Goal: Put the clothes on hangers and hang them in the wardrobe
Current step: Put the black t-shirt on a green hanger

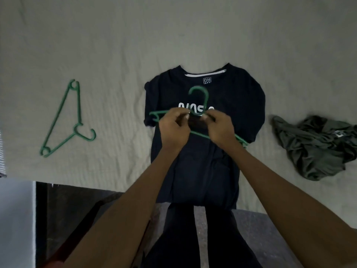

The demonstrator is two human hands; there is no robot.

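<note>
I am looking down at a dark T-shirt [204,151] lying flat on the bed [116,45], collar away from me, its hem hanging over the near edge. Both hands are holding a green hanger [199,99] above the shirt's chest — the left hand [173,128] is curling its fingers [178,113] round the hanger's left arm, and the right hand [220,126] is pinching it near the neck, just below the hook. The hook is pointing toward the collar. A second green hanger [63,120] is lying on the bed well apart to the left. A crumpled olive-grey garment [313,149] is sitting on the bed to the right — near the shirt, not touching it.
</note>
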